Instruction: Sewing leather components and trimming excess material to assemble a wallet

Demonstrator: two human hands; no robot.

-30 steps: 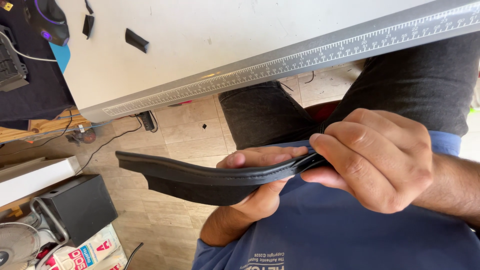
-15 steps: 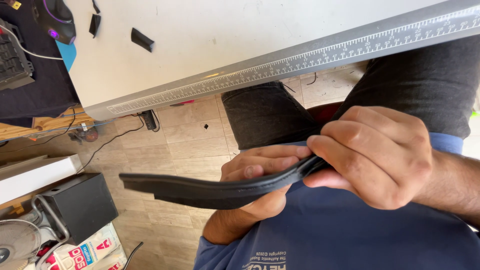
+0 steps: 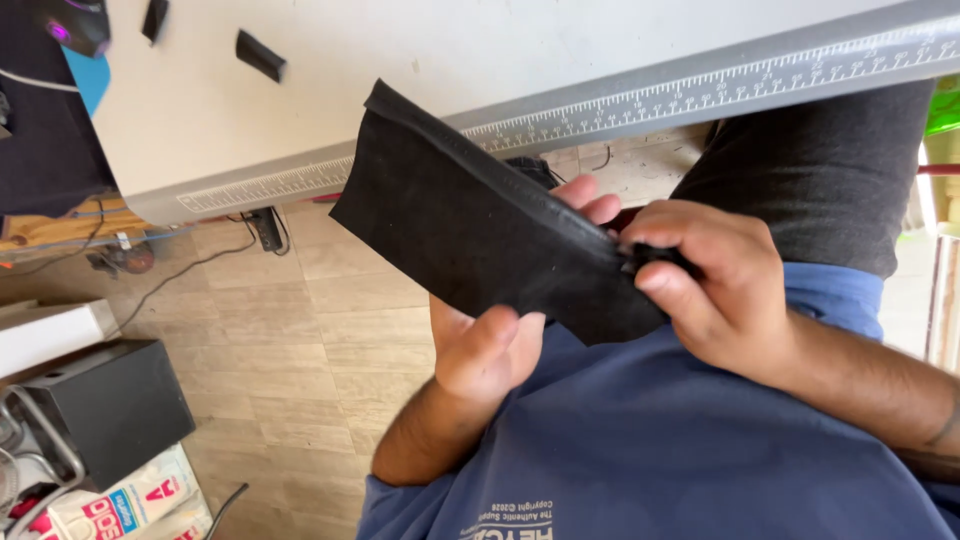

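Note:
Both my hands hold a flat piece of black fabric (image 3: 470,225) with a raised seam or zip along its upper edge. It slants from the table edge down toward my lap, broad face to the camera. My left hand (image 3: 485,350) is beneath it, palm up, fingertips showing past the top edge and thumb against the lower edge. My right hand (image 3: 710,285) pinches the right end of the seam between thumb and fingers. My blue shirt (image 3: 650,450) fills the lower frame.
A white table (image 3: 420,50) with a ruler strip (image 3: 700,95) along its edge runs across the top, with small black pieces (image 3: 260,55) and a computer mouse (image 3: 75,20) on it. On the tiled floor stand a black box (image 3: 100,405), printed bags (image 3: 120,500) and cables (image 3: 180,275).
The fabric was edge-on and low; it has now turned its broad face to the camera and risen toward the table. My left hand shifted underneath it.

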